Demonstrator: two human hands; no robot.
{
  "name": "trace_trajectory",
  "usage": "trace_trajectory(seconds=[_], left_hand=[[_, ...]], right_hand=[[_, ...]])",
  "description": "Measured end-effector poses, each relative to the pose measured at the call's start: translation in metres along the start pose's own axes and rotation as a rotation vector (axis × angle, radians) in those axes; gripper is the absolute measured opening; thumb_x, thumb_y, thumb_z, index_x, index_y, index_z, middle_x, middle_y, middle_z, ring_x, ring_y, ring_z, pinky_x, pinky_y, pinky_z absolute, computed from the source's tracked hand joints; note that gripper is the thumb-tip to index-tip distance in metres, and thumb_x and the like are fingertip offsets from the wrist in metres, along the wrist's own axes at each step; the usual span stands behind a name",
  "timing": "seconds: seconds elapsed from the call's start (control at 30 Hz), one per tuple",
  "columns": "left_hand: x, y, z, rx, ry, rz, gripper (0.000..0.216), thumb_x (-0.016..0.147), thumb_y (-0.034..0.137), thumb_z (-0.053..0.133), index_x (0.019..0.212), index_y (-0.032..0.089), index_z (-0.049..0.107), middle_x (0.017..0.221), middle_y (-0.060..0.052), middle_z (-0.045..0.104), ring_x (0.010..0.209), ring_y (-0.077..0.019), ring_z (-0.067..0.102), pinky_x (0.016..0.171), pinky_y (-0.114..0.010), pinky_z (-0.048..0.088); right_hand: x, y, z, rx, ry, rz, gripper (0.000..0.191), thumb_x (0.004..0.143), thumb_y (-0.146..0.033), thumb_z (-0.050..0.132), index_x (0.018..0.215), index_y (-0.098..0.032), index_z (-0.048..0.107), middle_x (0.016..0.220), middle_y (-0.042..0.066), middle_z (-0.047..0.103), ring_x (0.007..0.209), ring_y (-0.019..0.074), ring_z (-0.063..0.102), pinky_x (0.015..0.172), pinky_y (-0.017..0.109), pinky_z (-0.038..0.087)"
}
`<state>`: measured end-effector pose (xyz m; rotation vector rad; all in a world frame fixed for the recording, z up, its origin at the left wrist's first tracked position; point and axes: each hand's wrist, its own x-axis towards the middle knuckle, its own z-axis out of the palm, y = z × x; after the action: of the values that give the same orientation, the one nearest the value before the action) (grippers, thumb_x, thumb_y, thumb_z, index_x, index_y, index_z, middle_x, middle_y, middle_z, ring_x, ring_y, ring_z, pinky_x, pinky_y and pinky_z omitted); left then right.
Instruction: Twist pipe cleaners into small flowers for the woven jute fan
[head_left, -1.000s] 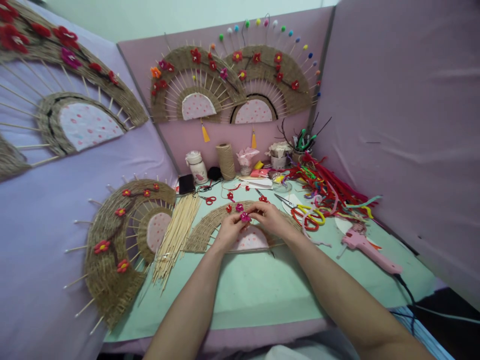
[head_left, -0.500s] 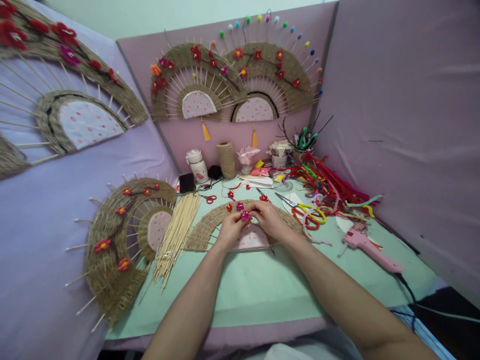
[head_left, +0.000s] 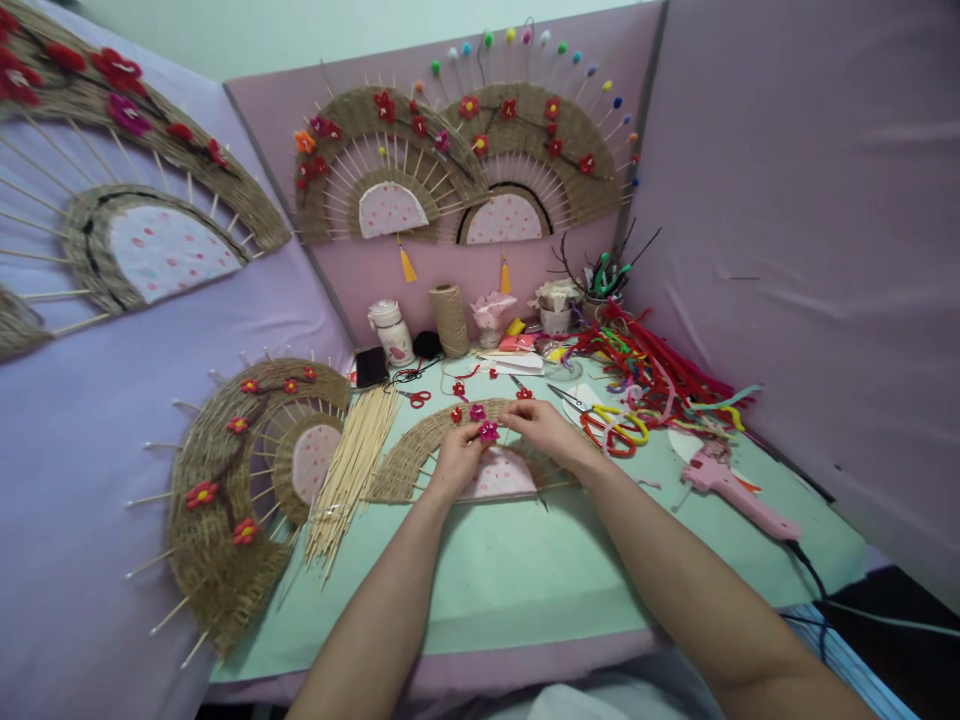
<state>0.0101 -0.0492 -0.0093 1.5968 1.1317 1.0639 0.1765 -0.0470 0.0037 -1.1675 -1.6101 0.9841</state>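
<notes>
A half-woven jute fan with a pink dotted centre lies flat on the green table. Over its middle, my left hand and my right hand meet, fingers pinched on a small magenta pipe-cleaner flower. Two more small flowers, one red and one pink, rest on the woven arc just beyond my fingers.
A bundle of bamboo sticks lies left of the fan, next to a finished fan. Scissors, a heap of pipe cleaners and a pink glue gun lie to the right. A twine spool and jars stand at the back.
Both hands stay pinched on the magenta flower over the fan, shifting only slightly. The view has drifted a little.
</notes>
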Motion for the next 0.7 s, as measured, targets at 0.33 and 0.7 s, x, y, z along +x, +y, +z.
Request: trace_trajectory(seconds=[0.33, 0.7], left_hand=[[0.001, -0.008, -0.001, 0.125, -0.001, 0.064, 0.019, 0.073, 0.026, 0.057, 0.081, 0.016, 0.072, 0.078, -0.003, 0.069, 0.075, -0.0172, 0.058, 0.068, -0.026, 0.044], [0.001, -0.003, 0.002, -0.364, 0.094, -0.135, 0.036, 0.066, 0.018, 0.063, 0.102, 0.015, 0.063, 0.094, -0.010, 0.067, 0.075, -0.0151, 0.064, 0.069, -0.028, 0.050]], right_hand=[[-0.006, 0.001, 0.009, 0.094, -0.081, 0.174, 0.031, 0.069, -0.044, 0.058, 0.065, -0.014, 0.061, 0.052, -0.004, 0.048, 0.047, 0.0074, 0.035, 0.045, 0.020, 0.024], [-0.005, -0.005, 0.018, -0.061, 0.272, -0.034, 0.019, 0.073, -0.032, 0.054, 0.065, -0.015, 0.060, 0.062, 0.001, 0.060, 0.058, 0.0130, 0.051, 0.057, 0.023, 0.038]])
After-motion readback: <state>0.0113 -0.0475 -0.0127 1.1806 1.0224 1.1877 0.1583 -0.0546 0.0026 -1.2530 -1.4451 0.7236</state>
